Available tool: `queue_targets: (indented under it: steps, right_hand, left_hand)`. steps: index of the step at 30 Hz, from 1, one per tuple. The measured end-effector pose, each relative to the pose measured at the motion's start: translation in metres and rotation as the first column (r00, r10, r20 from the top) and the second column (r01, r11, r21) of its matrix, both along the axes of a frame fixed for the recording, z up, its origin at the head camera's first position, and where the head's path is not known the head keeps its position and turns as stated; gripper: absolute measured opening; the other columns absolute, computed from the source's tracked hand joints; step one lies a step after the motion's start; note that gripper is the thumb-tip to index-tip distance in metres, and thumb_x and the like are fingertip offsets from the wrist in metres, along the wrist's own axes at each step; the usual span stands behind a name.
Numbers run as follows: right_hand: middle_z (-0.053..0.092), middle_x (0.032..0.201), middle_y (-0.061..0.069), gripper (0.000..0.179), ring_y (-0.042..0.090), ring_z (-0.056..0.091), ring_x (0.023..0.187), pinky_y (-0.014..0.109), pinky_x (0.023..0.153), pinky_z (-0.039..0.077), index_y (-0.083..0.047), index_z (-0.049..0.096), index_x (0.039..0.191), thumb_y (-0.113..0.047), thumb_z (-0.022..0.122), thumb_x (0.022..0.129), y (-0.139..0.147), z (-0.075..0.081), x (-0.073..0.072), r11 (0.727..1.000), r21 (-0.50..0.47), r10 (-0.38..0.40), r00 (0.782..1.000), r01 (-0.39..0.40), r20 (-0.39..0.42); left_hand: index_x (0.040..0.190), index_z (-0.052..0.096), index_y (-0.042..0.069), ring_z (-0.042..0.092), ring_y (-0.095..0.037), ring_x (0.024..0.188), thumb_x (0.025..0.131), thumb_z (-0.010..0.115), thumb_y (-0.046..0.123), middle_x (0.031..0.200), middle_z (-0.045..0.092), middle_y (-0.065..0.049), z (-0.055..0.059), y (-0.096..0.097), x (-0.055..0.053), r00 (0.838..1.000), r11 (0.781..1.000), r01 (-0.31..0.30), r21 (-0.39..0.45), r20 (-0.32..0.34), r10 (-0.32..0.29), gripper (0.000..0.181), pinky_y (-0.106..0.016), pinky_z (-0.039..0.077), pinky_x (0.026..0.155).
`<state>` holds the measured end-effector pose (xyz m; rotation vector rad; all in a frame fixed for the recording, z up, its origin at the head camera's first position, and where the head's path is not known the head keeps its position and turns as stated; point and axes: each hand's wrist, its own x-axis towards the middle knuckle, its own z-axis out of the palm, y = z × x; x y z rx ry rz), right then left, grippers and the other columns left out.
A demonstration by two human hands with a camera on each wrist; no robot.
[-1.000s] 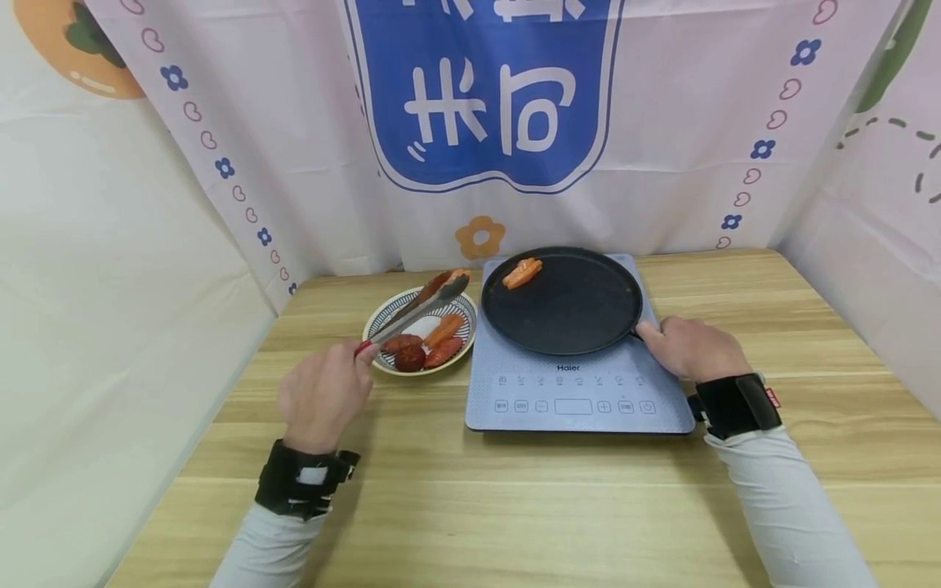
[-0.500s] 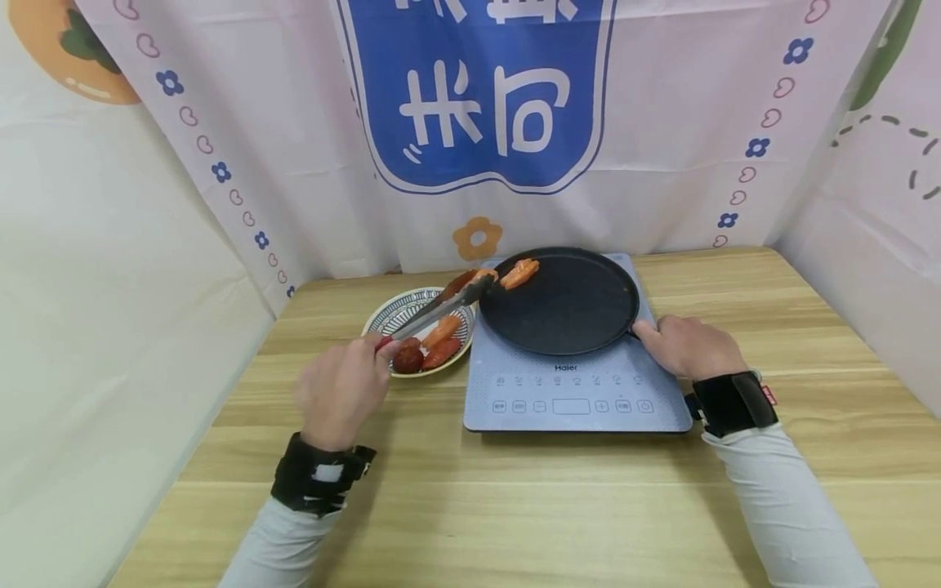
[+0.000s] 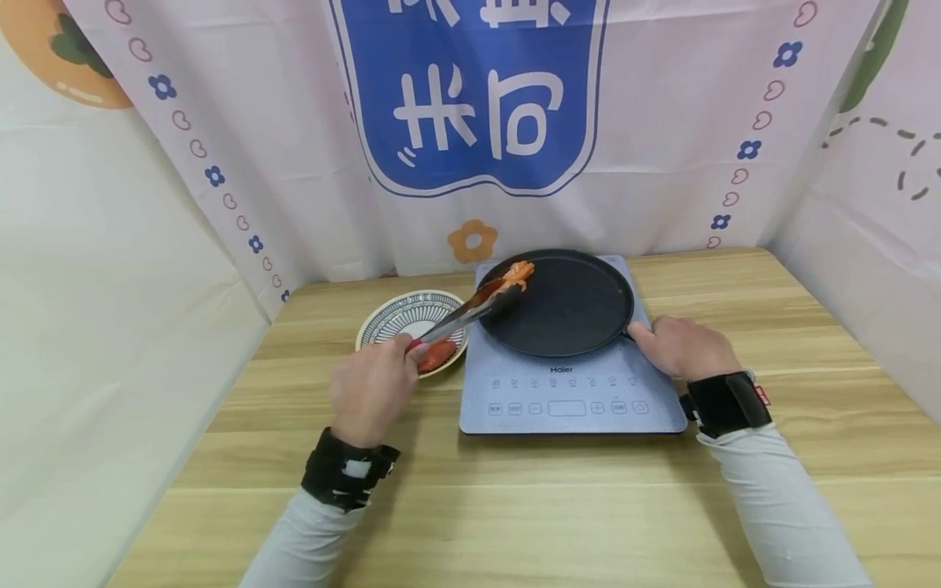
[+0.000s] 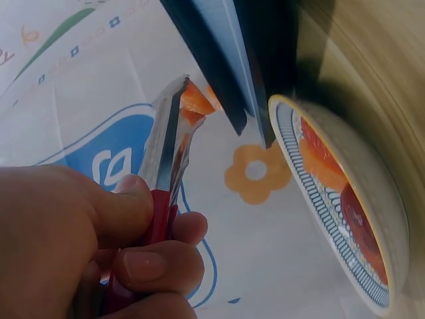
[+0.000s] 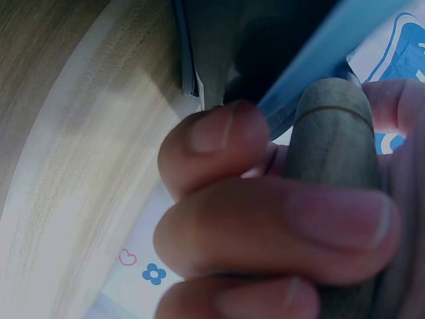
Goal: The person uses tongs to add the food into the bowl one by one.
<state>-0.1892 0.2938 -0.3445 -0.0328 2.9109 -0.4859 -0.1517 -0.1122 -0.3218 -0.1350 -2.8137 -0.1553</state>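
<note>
Gripping the tongs (image 3: 450, 328) by their red handles, your left hand (image 3: 373, 388) is curling its fingers around them, while your right hand (image 3: 687, 347) is clasping the handle (image 5: 335, 129) of the round black pan (image 3: 569, 314). The pan is sitting on the pale blue cooktop (image 3: 515, 388). At the pan's left side, the tongs are pinching an orange food piece (image 4: 196, 100); whether it is touching the pan, you cannot tell.

A slip is probably your main risk: the piece is looking glossy and is being held only at the tips, so a slackening squeeze could be dropping it onto the cooktop's edge. Crowding is another: a second orange patch (image 4: 214, 98), likely a piece lying in the pan, is showing just beside the first, so the tips could be nudging it toward the low rim. An uneven pull by your right hand could be shifting the pan, too.

Counting, you are having two hands, each wearing one black wristband (image 3: 351, 469), one pair of tongs, one pan, one cooktop and one patterned bowl (image 3: 382, 322) on one wooden table (image 3: 515, 506). At least three food pieces (image 3: 437, 356) are lying in the bowl; your arm is hiding part of it overhead, leaving the total uncertain.
</note>
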Motion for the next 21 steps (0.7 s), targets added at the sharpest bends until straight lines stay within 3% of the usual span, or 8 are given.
queue_targets:
  steps: [8, 21]
  right_hand:
    - [0.059, 0.082, 0.013, 0.069, 0.028, 0.058, 0.074, 0.036, 0.061, 0.04, 0.0, 0.064, 0.1, -0.055, 0.024, 0.107, -0.0008, -0.0011, -0.0003, 1.0, -0.003, -0.003, 1.0, 0.003, -0.012]
    - [0.058, 0.08, 0.012, 0.068, 0.028, 0.058, 0.073, 0.036, 0.061, 0.04, 0.0, 0.063, 0.1, -0.055, 0.024, 0.107, -0.0004, -0.0026, -0.0016, 1.0, -0.003, -0.007, 1.0, 0.007, 0.003]
  left_hand:
    - [0.092, 0.073, 0.016, 0.054, -0.025, 0.052, 0.103, 0.067, 0.041, 0.062, 0.057, -0.003, -0.0066, 0.0074, -0.0029, 0.999, 1.0, 0.011, -0.003, -0.041, -0.011, 0.029, -0.038, 0.032, 0.043]
    - [0.092, 0.071, 0.013, 0.051, -0.025, 0.054, 0.104, 0.066, 0.037, 0.065, 0.055, -0.004, -0.0099, 0.0085, -0.0035, 1.0, 1.0, 0.018, -0.02, -0.011, -0.019, 0.027, -0.036, 0.03, 0.045]
